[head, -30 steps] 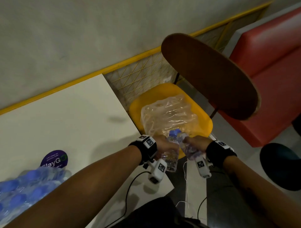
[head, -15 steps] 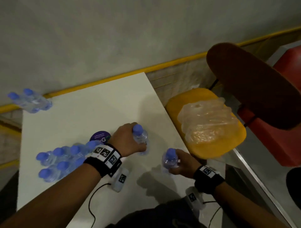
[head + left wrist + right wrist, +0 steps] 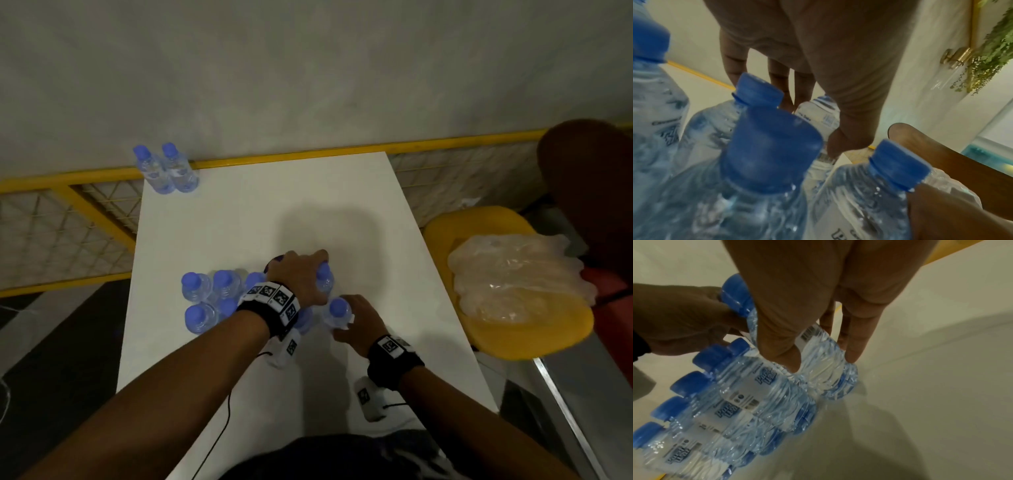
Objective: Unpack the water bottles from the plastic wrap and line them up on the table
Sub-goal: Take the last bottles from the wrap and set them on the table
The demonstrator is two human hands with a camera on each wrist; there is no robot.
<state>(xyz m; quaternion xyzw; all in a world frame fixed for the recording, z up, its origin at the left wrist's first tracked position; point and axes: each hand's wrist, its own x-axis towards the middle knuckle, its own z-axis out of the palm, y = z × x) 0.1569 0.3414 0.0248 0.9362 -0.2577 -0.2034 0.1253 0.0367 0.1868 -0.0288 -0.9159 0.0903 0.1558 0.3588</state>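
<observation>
Both hands hold small clear water bottles with blue caps over the white table (image 3: 342, 192). My left hand (image 3: 308, 277) grips one bottle (image 3: 324, 279) by its upper body, and the left wrist view shows those fingers (image 3: 777, 76) curled round the bottle (image 3: 818, 116). Just nearer me, my right hand (image 3: 352, 318) grips a second bottle (image 3: 337, 313). In the right wrist view its thumb and fingers (image 3: 853, 353) pinch the bottle (image 3: 824, 378), whose base is at the tabletop beside a cluster of several upright bottles (image 3: 205, 298). The crumpled plastic wrap (image 3: 513, 281) lies on the yellow chair seat.
Two more bottles (image 3: 166, 168) stand at the table's far left corner. The yellow chair (image 3: 555, 329) with a brown backrest (image 3: 589, 171) stands right of the table. A yellow-framed mesh rail (image 3: 68, 219) runs behind and left. A purple sticker is mostly hidden under my left hand.
Both hands have carried their bottles from above the chair's wrap onto the table and up against the bottle cluster. The head view has swung left.
</observation>
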